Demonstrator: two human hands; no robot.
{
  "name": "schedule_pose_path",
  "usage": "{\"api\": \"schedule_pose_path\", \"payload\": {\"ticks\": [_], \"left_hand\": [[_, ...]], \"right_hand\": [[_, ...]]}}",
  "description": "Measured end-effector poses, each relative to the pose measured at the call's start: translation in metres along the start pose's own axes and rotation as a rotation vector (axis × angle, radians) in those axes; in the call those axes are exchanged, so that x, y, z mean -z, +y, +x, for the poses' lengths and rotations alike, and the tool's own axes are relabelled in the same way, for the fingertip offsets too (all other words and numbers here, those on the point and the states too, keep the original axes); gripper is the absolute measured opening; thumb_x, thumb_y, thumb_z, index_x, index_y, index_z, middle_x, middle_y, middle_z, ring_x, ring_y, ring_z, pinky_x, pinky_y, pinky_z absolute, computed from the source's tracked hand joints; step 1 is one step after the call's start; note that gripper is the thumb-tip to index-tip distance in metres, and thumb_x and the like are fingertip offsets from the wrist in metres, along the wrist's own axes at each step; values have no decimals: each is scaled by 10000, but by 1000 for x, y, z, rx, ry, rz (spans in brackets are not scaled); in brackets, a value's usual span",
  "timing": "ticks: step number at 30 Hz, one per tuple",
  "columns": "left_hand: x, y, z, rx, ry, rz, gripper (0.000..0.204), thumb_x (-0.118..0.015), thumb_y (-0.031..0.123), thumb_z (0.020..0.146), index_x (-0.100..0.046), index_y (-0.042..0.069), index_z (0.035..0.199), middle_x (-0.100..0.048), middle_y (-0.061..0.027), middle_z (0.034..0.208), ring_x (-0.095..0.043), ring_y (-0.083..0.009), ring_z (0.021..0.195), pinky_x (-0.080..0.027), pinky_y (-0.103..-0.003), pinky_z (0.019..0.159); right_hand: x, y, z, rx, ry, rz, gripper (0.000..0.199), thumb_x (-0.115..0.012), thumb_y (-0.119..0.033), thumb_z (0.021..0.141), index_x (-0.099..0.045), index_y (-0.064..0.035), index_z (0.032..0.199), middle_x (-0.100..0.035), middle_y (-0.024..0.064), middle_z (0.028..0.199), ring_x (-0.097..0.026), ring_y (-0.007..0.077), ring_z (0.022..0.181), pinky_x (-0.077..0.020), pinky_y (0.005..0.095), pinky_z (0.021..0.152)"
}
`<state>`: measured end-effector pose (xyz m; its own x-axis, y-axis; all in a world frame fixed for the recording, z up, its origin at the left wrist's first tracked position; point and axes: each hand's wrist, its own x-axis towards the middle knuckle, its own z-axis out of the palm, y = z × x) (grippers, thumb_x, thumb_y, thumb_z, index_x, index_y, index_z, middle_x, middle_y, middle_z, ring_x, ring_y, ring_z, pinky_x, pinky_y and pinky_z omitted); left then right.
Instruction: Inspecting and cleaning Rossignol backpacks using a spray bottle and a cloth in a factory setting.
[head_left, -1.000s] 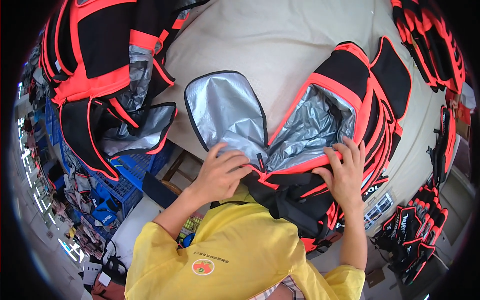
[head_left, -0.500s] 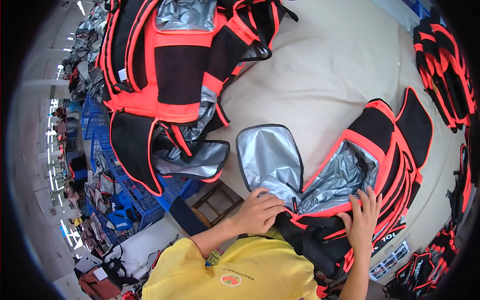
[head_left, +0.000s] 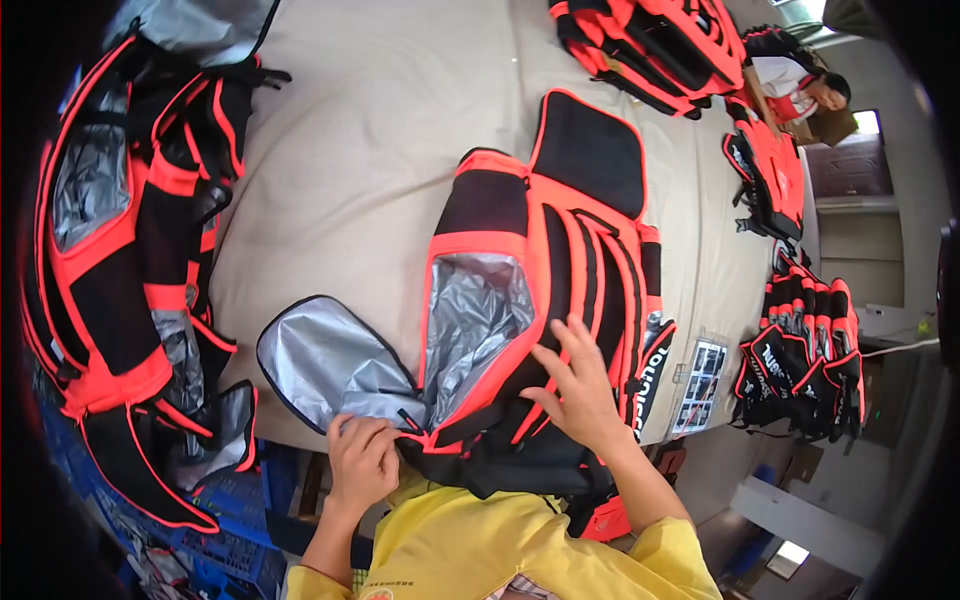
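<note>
In front of me on the table lies a black and neon-orange backpack [head_left: 485,215] with silver lining. Its main compartment [head_left: 470,310] gapes, and a silver-lined flap [head_left: 325,350] is folded out to the left. My left hand [head_left: 360,462] is closed, its fingers curled over the flap's lower edge near the corner where it meets the bag. Over the bag's right side, beside the opening's orange rim, my right hand [head_left: 582,395] has its fingers spread and grips nothing. Whether its fingertips touch the fabric I cannot tell. A black panel [head_left: 590,150] extends from the bag's far end.
A second, similar backpack [head_left: 105,300] lies at the left. More of these bags [head_left: 655,50] are piled at the far edge, and others [head_left: 805,350] hang or stand at the right. Blue crates [head_left: 235,560] are below left. A person [head_left: 800,90] is at the far right.
My view has swung to the right, so the bags appear further left. My right hand's fingers have come off the opening's rim and are more spread. The left hand stays at the flap's edge.
</note>
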<state>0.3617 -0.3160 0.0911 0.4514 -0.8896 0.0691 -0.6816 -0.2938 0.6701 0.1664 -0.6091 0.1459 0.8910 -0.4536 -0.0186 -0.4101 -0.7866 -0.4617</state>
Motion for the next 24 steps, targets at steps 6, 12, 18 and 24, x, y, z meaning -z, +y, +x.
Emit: {"api": "schedule_pose_path", "payload": {"ticks": [6,12,18,24], "left_hand": [[-2,16,98,21,158,-123,180,-675,-28,847,-716,19,1016,-694,-139,1029,-656,-351,946,-485,-461,897],[-58,91,252,-272,317,-86,221,-712,92,899,-706,17,1106,-672,-155,1156,-637,-375,1122,-493,-492,973],[-192,28,313,-144,201,368,389,-600,358,1016,-697,70,1258,-564,-219,1477,-436,-397,1472,-306,-717,1143],[-231,2,310,-83,80,461,531,-548,378,1020,-588,161,1504,-423,-220,1628,-303,-368,1573,-184,-713,1221]], "right_hand": [[7,65,-42,-347,262,-131,921,-863,-207,828,-387,8,1586,-331,272,1669,-275,495,1559,-284,568,1253],[-115,56,-61,-364,-30,-105,1004,-685,-480,951,-226,116,1616,-200,405,1659,-190,526,1578,-171,659,1257],[-125,33,-45,-351,17,-57,869,-636,-517,995,-370,55,1593,-276,357,1658,-265,481,1566,-206,646,1245],[-131,45,-51,-396,36,-30,800,-686,-487,966,-472,28,1539,-351,351,1623,-289,487,1554,-195,653,1242]]}}
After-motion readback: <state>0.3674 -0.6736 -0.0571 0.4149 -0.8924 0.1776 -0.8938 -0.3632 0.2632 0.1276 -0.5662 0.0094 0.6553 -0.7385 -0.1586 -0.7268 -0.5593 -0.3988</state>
